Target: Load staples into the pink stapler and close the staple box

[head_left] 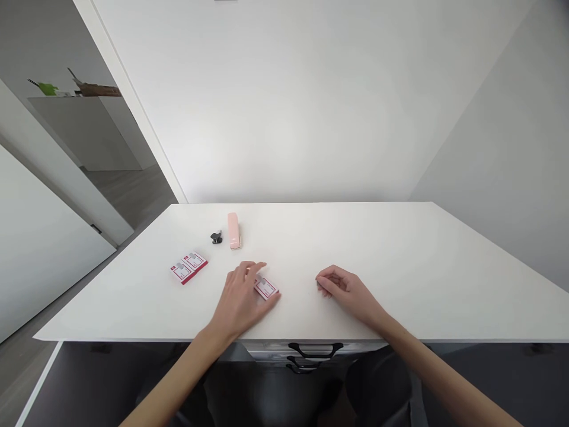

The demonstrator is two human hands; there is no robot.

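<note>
The left hand (240,298) reaches forward over the near middle of the white bench (400,261) and rests on a small red-and-white box (267,289). Its fingers (254,268) lie close together, bent over the box's left end, while the rest of the box shows past them to the right. The box lies flat and slightly askew, near the front edge of the bench. Whether the fingers pinch it or only touch it cannot be told.

The right hand (345,290) rests on the bench to the right of the box, apart from it. Its fingers (326,283) are curled inward toward the thumb, and nothing shows between them.

Further left lies a pair of red-and-white boxes (189,267), side by side and touching, well apart from the left hand. Behind them, toward the wall, a pink stapler (233,230) lies on the bench with its length running away from the person. A small black clip (216,237) sits just beside it on the left. A black handle (315,350) shows under the front edge of the bench, between the two forearms.
</note>
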